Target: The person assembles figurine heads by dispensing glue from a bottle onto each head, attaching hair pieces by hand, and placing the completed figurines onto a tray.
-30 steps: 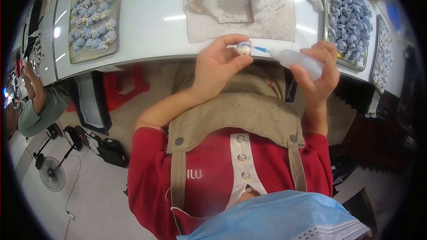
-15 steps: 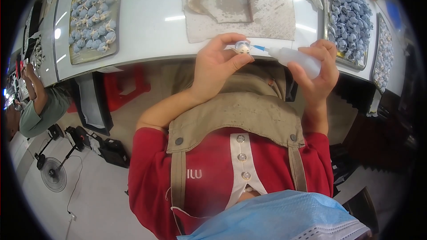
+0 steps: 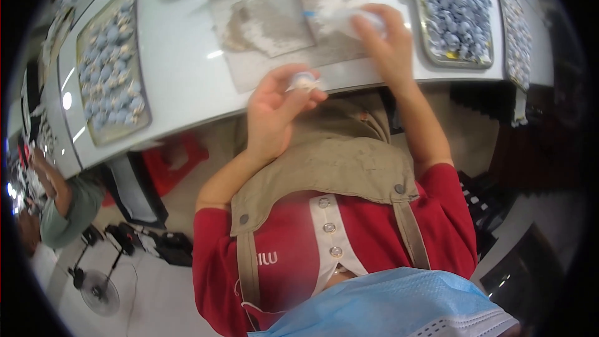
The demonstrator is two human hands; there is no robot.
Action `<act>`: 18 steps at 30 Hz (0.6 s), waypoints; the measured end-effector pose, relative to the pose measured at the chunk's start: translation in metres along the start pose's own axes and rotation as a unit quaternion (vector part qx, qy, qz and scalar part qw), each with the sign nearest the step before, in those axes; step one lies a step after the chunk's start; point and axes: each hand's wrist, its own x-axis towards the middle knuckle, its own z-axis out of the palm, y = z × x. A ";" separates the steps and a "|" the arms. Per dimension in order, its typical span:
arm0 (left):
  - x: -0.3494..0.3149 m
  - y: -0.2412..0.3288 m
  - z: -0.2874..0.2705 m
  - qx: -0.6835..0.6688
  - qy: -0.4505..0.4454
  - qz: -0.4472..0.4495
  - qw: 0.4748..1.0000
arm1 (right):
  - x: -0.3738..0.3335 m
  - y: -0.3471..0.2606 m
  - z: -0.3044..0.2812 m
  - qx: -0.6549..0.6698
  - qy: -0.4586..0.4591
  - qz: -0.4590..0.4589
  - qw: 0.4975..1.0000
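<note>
Near the table's front edge, my left hand (image 3: 272,105) pinches a small doll head (image 3: 304,82) with a pale face and a blue-grey top between thumb and fingers. Farther forward and to the right, my right hand (image 3: 388,43) is closed around a translucent white squeeze bottle (image 3: 357,23). Its thin blue nozzle points left, over the stained board (image 3: 340,56) on the table. Motion blurs the bottle, and it is apart from the doll head.
To the left stands a tray (image 3: 150,122) of blue-grey and cream pieces. Another tray (image 3: 458,63) at the right holds many blue-grey cup-shaped pieces, with a narrower tray (image 3: 519,56) beyond it. A co-worker in a green sleeve (image 3: 73,209) sits far left, near a floor fan (image 3: 100,292).
My right hand has carried the bottle away from the doll head, forward and left over the board. My left hand keeps hold of the head, lower and slightly left, as the view shifts.
</note>
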 end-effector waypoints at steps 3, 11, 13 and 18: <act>0.000 0.002 -0.003 -0.003 -0.005 -0.006 1.000 | 0.005 0.004 -0.007 -0.117 -0.005 -0.171 0.978; 0.008 0.000 0.003 0.006 -0.017 -0.019 1.000 | 0.016 0.028 -0.107 -0.421 0.093 -0.194 0.881; 0.010 0.001 0.010 0.006 -0.021 -0.026 0.999 | 0.019 0.031 -0.106 -0.464 0.093 -0.195 0.859; 0.012 -0.006 0.019 0.025 -0.017 -0.021 0.999 | 0.027 0.043 -0.103 -0.449 0.121 -0.224 0.857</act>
